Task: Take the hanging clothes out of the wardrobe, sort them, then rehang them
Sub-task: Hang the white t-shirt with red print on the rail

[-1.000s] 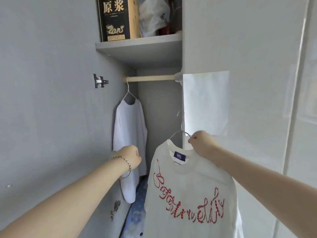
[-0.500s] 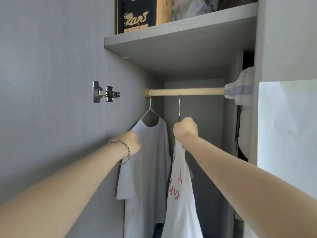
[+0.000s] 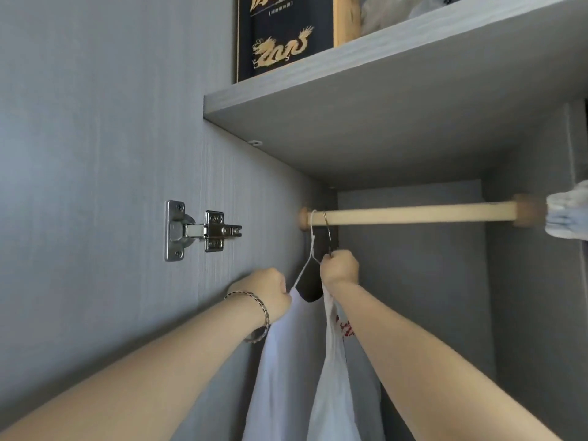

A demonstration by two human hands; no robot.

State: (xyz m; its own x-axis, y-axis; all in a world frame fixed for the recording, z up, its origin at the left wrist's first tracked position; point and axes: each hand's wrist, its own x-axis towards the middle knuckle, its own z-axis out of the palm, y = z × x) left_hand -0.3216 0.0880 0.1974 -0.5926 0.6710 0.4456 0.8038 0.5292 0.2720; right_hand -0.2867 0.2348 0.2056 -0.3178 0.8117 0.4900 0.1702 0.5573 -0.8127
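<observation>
Down near my arms, two soft white shirts are hanging side by side: a plain tee (image 3: 280, 370) and one with red lettering (image 3: 331, 386). I'm clenching my left hand (image 3: 265, 289) on the plain tee's shoulder, braided bracelet (image 3: 259, 316) sitting on that wrist. My right hand (image 3: 339, 266) is gripping the thin wire hanger (image 3: 327, 232) of the lettered one, its hook looping over the smooth round wooden rod (image 3: 413, 212). Farther up, a matte grey shelf (image 3: 350, 100) is carrying a black box with a gold dragon (image 3: 280, 36).
</observation>
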